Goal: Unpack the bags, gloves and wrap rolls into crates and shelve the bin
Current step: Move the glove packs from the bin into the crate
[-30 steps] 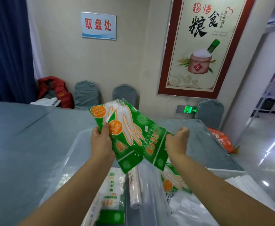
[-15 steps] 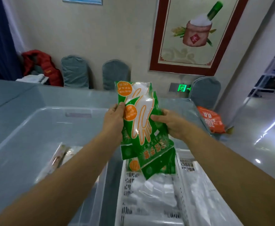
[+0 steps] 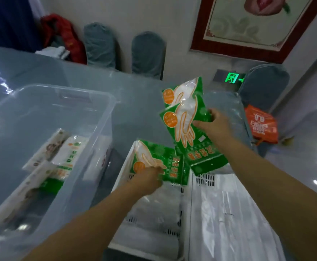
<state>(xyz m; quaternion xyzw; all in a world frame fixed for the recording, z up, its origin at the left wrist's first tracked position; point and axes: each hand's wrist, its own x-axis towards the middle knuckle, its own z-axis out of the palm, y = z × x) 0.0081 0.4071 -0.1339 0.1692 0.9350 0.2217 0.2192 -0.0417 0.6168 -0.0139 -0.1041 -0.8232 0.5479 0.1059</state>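
My right hand [image 3: 213, 123] grips two overlapping green glove packs [image 3: 187, 117] and holds them in the air above the far end of a white slotted crate [image 3: 154, 223]. My left hand [image 3: 148, 178] holds a third green glove pack [image 3: 159, 162] low at the far end of that crate, over clear plastic bags lying in it. On the left stands the clear plastic bin [image 3: 46, 147], with wrap rolls and white-green packs [image 3: 67, 157] still inside.
A second white crate [image 3: 233, 219] on the right holds white plastic bags. Everything stands on a grey table [image 3: 139, 110]. Beyond it are covered chairs [image 3: 148, 53], a red jacket [image 3: 63, 34] and an orange bag [image 3: 263, 125] on the floor.
The stack of glove packs that both hands held has split. My left hand has dropped with one pack to the crate, while my right hand keeps the others raised. The view has tilted downward.
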